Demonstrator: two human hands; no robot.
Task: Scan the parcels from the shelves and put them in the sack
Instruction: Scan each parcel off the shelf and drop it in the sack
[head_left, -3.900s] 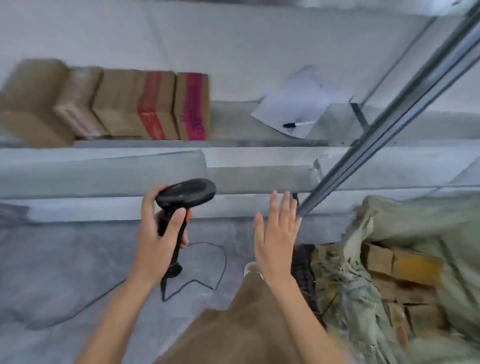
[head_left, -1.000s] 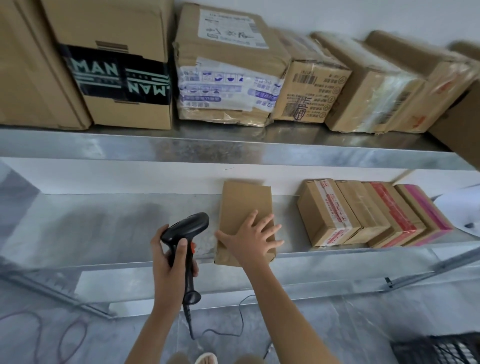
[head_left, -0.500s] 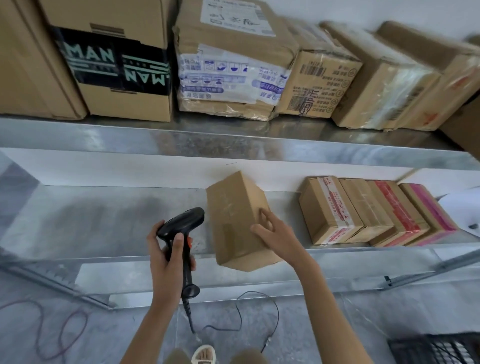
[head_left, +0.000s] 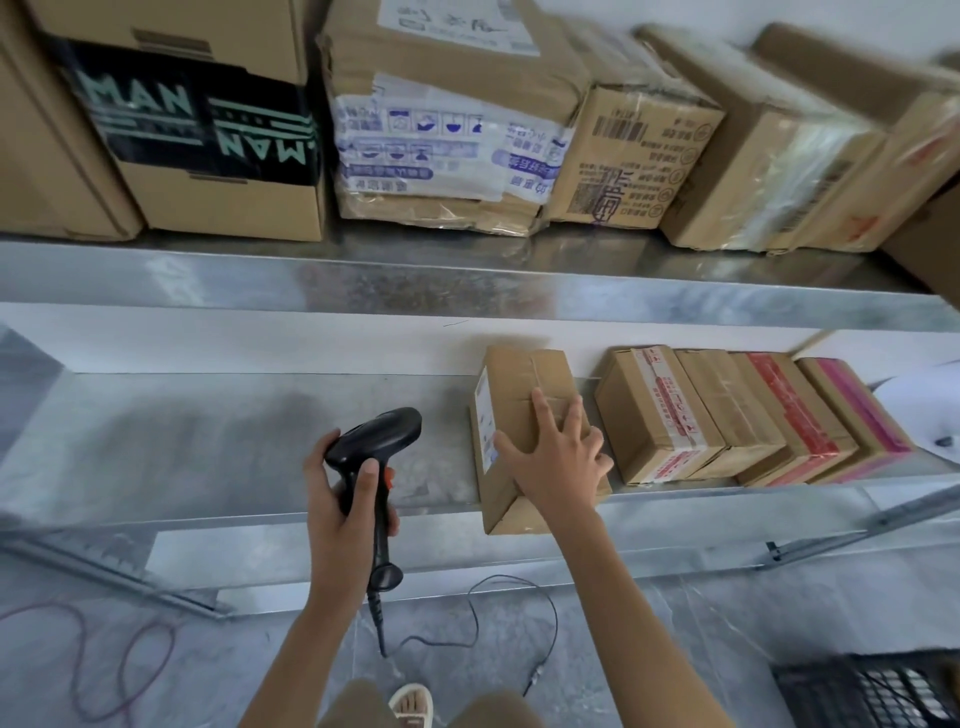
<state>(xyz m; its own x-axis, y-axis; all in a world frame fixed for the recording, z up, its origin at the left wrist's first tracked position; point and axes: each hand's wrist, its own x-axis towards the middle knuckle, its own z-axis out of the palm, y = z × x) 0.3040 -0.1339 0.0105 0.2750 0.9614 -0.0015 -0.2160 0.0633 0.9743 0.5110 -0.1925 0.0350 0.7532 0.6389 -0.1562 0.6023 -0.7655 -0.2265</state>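
A person at a metal shelf (head_left: 218, 457) presses the right hand (head_left: 558, 462), fingers spread wide and flat, on top of a small cardboard box (head_left: 511, 415) whose near end juts over the shelf's front edge. The left hand (head_left: 340, 499) is wrapped around the grip of a black scanner (head_left: 376, 441), head tipped toward the box, which stands just to the right of it. A white label (head_left: 484, 421) shows on the box's side facing the scanner.

The step in hand appears to be the scan. To do it well, the right hand would likely need to steady the box so the label faces the scanner squarely, with the thumb kept clear of the print, and the scanner brought near enough to read. The box overhangs the edge, so a loose palm may let it tip.

Just right of the hand sits a row of four small boxes (head_left: 660, 415), apart from the one being held. Larger boxes (head_left: 447, 130) crowd the shelf above.

Much cannot be made out. The sack is nowhere in view; only a corner of a dark crate (head_left: 872, 691) shows at lower right. The label's print is too blurred to read, and whether the trigger is pressed cannot be told. The scanner's cable (head_left: 514, 587) trails to the floor, one end seemingly loose.
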